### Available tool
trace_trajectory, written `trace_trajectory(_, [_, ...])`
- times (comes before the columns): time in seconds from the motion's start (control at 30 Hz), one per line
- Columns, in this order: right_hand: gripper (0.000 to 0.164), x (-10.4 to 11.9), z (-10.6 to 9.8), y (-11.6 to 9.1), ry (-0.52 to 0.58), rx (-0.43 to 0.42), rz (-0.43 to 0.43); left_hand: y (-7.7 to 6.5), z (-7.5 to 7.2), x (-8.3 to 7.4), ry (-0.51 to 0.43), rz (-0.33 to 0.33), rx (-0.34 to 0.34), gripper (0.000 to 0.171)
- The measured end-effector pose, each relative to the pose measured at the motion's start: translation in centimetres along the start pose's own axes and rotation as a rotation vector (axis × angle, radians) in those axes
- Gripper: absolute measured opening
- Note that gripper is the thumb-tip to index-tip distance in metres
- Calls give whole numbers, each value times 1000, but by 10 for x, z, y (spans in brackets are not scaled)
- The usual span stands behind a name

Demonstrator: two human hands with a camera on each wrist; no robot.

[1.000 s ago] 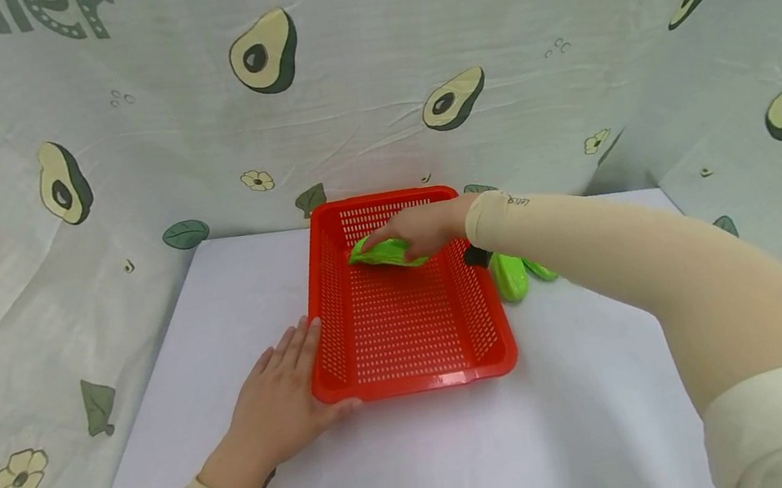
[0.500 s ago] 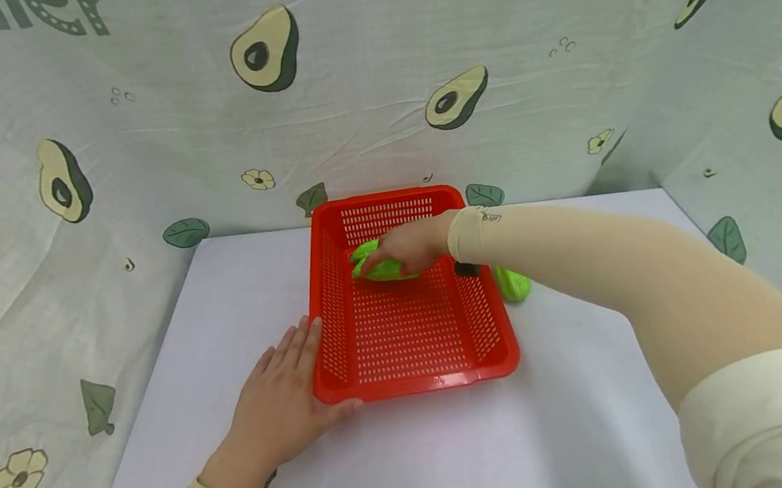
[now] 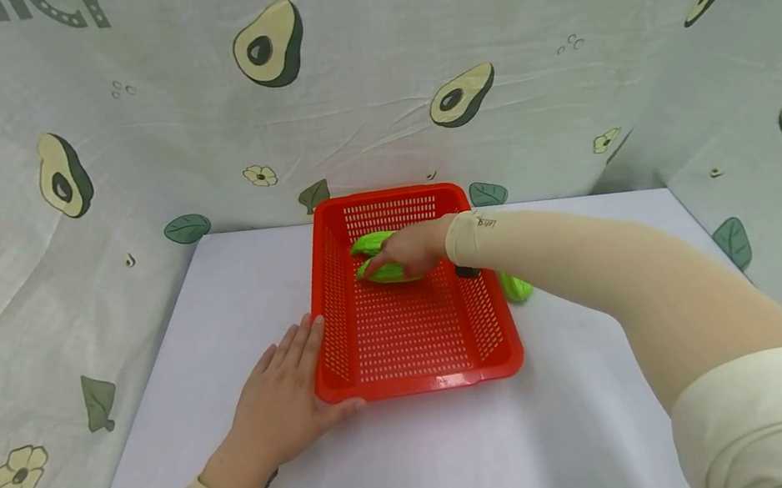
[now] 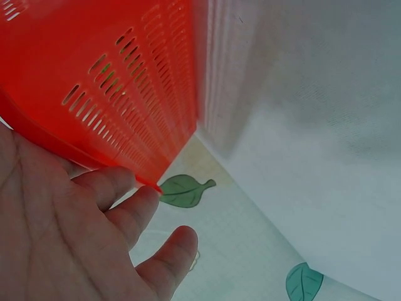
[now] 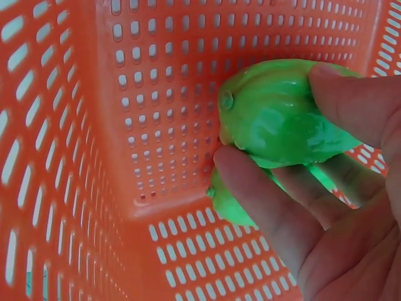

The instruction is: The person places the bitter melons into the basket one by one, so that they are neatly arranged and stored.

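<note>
A red perforated plastic basket (image 3: 420,385) stands on the white table. My left hand (image 3: 278,400) rests against its left front corner, fingers fairly straight along the outside and thumb by the front rim. My right hand (image 3: 413,249) reaches inside and grips a bright green ribbed gourd (image 5: 276,116), thumb on one side and fingers on the other. Behind it in the basket lies another green gourd (image 3: 370,243), partly covered by the hand in the head view. Outside the basket's right wall sits a further green gourd (image 3: 516,286), partly hidden by my right forearm.
A pale cloth (image 3: 350,73) printed with avocados and leaves rises behind and beside the table. White tabletop (image 3: 424,467) extends in front of the basket and to both sides.
My right hand has brought the gripped gourd slightly nearer in the basket, uncovering the one behind it, and has then stayed nearly still. The left hand holds its place.
</note>
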State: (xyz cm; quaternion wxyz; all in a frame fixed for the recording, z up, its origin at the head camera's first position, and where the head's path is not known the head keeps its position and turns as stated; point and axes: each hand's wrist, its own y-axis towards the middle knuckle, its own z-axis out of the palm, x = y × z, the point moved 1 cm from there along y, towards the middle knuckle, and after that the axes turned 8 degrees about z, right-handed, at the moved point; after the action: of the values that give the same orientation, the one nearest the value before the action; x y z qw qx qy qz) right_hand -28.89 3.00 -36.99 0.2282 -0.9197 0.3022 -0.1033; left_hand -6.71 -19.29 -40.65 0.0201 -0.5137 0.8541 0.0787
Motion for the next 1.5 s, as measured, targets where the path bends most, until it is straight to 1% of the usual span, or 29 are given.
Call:
trace_trajectory(0.13, [69,1,1,0,8,4,-6,0,1,0,5,-3,12,120])
trace_trajectory(0.2, [68,1,1,0,-7,-1,-20,0,1,0,5,-4,18,120])
trace_trajectory(0.43, [62,0,4,3,-90,-50,-82,0,1,0,3,-11,34,121])
trace_trajectory(0.6, [58,0,6,4,-190,-103,-97,0,1,0,2,-7,22,120])
trace_trajectory(0.7, [57,-2,6,5,-216,-126,-91,0,1,-1,0,-4,13,120])
trace_trajectory(0.93, [61,-7,7,9,-232,-159,-51,1,0,-1,2,-3,29,120])
trace_trajectory(1.2, [62,-7,6,6,-234,-173,-43,1,-4,-3,2,5,5,119])
trace_trajectory(1.37, [68,-6,2,1,-186,-157,-40,2,-5,-5,1,1,16,118])
trace_trajectory(1.5, [75,-8,-11,-9,-128,-158,-25,1,-6,-5,-4,-10,25,117])
